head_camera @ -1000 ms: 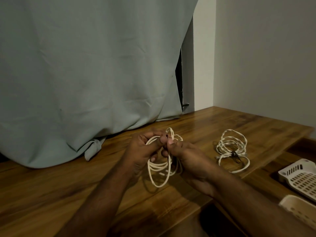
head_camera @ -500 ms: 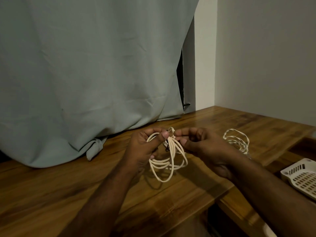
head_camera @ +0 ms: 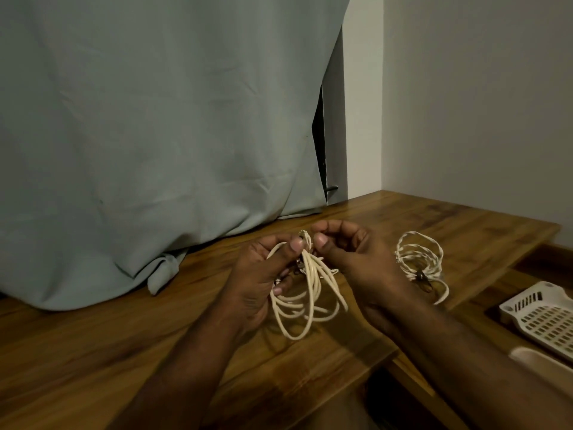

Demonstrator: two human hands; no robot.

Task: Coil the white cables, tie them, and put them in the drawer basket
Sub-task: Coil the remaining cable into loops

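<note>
A coiled white cable (head_camera: 305,294) hangs in loops above the wooden table (head_camera: 93,342). My left hand (head_camera: 266,274) grips the top of the coil, thumb pressed against the bunched strands. My right hand (head_camera: 350,262) is just to its right, fingers curled, thumb and forefinger pinching at the coil's top. A second white cable (head_camera: 418,259), coiled and bound with a dark tie, lies on the table to the right. A white perforated drawer basket (head_camera: 539,318) sits lower at the right edge.
A grey-green curtain (head_camera: 155,135) hangs behind the table and bunches on its surface at the left. A white wall (head_camera: 477,103) bounds the right side. The table's front edge drops to a lower wooden ledge (head_camera: 483,293) beside the basket.
My right hand lifted from below the coil to its top and now pinches beside my left thumb. The loops hang more spread out. The tied cable on the right is visible again.
</note>
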